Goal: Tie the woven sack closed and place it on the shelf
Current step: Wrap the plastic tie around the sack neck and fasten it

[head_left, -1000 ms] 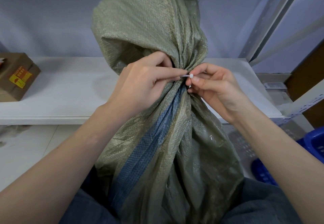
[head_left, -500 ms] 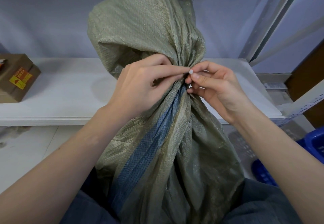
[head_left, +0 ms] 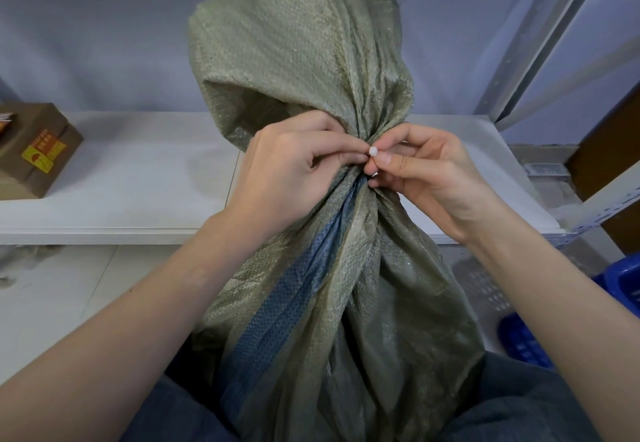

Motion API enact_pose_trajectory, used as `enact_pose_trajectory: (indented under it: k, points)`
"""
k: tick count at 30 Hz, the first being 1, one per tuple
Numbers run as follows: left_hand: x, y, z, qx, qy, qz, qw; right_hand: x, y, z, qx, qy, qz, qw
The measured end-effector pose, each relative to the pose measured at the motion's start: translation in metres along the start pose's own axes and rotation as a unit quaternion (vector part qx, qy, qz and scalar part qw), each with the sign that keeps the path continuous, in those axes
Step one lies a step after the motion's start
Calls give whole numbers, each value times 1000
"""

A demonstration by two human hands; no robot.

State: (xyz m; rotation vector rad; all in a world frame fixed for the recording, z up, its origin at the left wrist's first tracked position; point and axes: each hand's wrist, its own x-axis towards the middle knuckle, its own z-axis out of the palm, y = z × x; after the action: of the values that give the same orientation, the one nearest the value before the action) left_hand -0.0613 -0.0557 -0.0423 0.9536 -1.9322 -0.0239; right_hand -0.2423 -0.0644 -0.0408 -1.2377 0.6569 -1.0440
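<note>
A grey-green woven sack [head_left: 346,303] with a blue stripe stands between my knees, its neck bunched and its loose top flaring upward. A thin white tie [head_left: 372,151] circles the neck; only its small white end shows between my fingertips. My left hand [head_left: 291,178] wraps the neck from the left and pinches the tie. My right hand [head_left: 422,175] pinches the tie's end from the right, fingertips touching those of the left. The white shelf [head_left: 138,199] runs behind the sack.
A brown cardboard box [head_left: 31,150] with a yellow label sits on the shelf at far left. A metal shelf upright [head_left: 540,36] rises at right. A blue perforated basket [head_left: 533,334] and a white one [head_left: 485,289] lie low right. Pale floor lies at the lower left.
The visible length of white tie between my fingertips has shortened to a small nub, and my two hands have drawn closer together at the sack's neck.
</note>
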Motion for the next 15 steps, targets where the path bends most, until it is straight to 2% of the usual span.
enact_pose_trajectory:
  k: [7,15]
  points:
    - [2,6,2,-29,10,-24,999,0,0,-3,25,8,5,1000]
    - [0,13,4,-42,19,-23,999,1,2,-1,-6,5,-12,1000]
